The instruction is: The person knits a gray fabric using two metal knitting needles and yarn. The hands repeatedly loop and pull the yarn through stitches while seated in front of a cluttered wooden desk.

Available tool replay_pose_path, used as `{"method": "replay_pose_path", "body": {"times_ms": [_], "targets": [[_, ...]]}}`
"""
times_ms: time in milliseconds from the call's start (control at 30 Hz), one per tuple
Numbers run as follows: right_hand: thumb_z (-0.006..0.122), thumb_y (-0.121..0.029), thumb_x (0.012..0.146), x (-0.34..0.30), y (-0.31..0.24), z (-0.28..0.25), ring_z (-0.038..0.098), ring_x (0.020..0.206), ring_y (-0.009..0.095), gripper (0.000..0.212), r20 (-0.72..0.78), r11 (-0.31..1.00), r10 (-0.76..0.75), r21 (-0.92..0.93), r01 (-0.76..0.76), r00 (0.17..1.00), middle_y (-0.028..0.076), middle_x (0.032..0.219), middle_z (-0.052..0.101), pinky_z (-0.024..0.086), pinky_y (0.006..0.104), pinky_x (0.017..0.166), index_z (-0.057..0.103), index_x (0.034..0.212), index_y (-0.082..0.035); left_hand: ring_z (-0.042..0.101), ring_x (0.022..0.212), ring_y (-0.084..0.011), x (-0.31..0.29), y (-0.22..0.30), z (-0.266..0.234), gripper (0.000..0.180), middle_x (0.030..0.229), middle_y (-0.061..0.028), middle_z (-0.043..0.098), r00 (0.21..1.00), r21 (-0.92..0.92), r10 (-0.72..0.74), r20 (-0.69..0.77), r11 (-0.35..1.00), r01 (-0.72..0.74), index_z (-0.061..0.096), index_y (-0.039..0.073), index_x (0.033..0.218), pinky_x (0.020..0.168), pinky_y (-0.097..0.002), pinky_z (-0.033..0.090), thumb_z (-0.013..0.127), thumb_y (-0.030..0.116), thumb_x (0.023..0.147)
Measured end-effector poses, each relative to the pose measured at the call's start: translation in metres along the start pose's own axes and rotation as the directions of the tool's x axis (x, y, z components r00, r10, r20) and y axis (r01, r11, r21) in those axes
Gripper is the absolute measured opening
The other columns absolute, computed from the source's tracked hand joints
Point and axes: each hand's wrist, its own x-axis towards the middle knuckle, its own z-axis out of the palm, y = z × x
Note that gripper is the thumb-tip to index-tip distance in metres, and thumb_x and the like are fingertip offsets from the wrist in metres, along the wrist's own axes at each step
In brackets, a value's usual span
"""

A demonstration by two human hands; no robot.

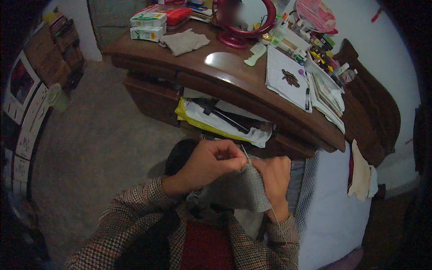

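Grey knitted fabric (240, 191): one piece, hanging between my two hands, its top edge gathered at my fingertips and the rest drooping toward my lap.

Left hand (207, 164): fingers curling together, pinching the upper end of a thin metal needle (245, 154) against the top edge of the knitting. The grip is looking closed; I cannot tell whether yarn is also passing through it.

Right hand (274, 180): fingers folding over the right side of the fabric, clamping it. A second thin needle (273, 215) is running down past my wrist, its lower end sticking out below the cloth.

Handling note: I am judging the piece to be light, soft and limp, sagging wherever it is not being held. The stitches on the needle could be slipping off if pulled, so the top edge close to the needles is the place to be holding, not the loose lower hem.

Just below my fingers: checked jacket sleeves (135, 216).

Beyond my fingers: a stack of papers with a yellow sheet (220, 119) sitting in an open desk shelf.

Farther out: a curved wooden desk (189, 65) bearing a folded beige cloth (184, 41), small boxes (147, 24), a red-framed round mirror (245, 20) and a white paper sheet (285, 76) with a pen (307, 99).
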Motion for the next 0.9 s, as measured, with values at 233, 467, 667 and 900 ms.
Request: {"method": "replay_pose_path", "body": {"times_ms": [233, 467, 667, 900], "targets": [[0.071, -0.027, 0.072, 0.023, 0.001, -0.001, 0.051, 0.095, 0.033, 0.048, 0.237, 0.854, 0.167, 0.449, -0.261, 0.957, 0.015, 0.104, 0.057, 0.042, 0.0416, 0.081, 0.058, 0.112, -0.004, 0.057, 0.080, -0.0044, 0.004, -0.004, 0.003, 0.011, 0.086, 0.0012, 0.065, 0.992, -0.039, 0.063, 0.113, 0.998, -0.059, 0.066, 0.002, 0.093, 0.074, -0.0220, 0.047, 0.065, 0.012, 0.087], [0.069, -0.009, 0.064, 0.004, -0.004, -0.014, 0.050, 0.072, 0.020, 0.026, 0.007, 0.996, 0.089, 0.020, -0.089, 0.996, 0.001, 0.074, 0.056, 0.036, 0.0332, 0.063, 0.071, 0.089, -0.012, 0.061, 0.082, -0.0076, 0.003, -0.005, -0.002, 0.015, 0.089, -0.0018, 0.066, 0.995, -0.159, 0.060, -0.078, 0.985, -0.072, 0.064, 0.002, 0.100, 0.075, -0.0238, 0.049, 0.064, 0.011, 0.087], [0.069, -0.010, 0.064, 0.006, -0.007, -0.018, 0.051, 0.073, 0.021, 0.032, 0.018, 0.969, 0.103, 0.222, -0.105, 0.994, 0.004, 0.079, 0.058, 0.037, 0.0324, 0.063, 0.071, 0.096, -0.011, 0.059, 0.086, -0.0092, 0.002, 0.007, -0.008, 0.014, 0.088, -0.0011, 0.065, 1.000, -0.108, 0.020, 0.019, 0.994, -0.017, 0.064, 0.004, 0.095, 0.080, -0.0262, 0.047, 0.063, 0.014, 0.086], [0.065, -0.010, 0.065, -0.002, 0.003, -0.008, 0.049, 0.072, 0.024, 0.022, 0.046, 0.993, -0.030, 0.118, 0.024, 0.999, 0.006, 0.079, 0.054, 0.036, 0.0354, 0.061, 0.063, 0.088, -0.010, 0.059, 0.084, -0.0068, -0.001, 0.002, -0.008, 0.018, 0.089, 0.0000, 0.065, 0.988, -0.224, -0.056, 0.141, 0.971, 0.087, 0.065, 0.002, 0.100, 0.079, -0.0224, 0.047, 0.063, 0.015, 0.089]]}}
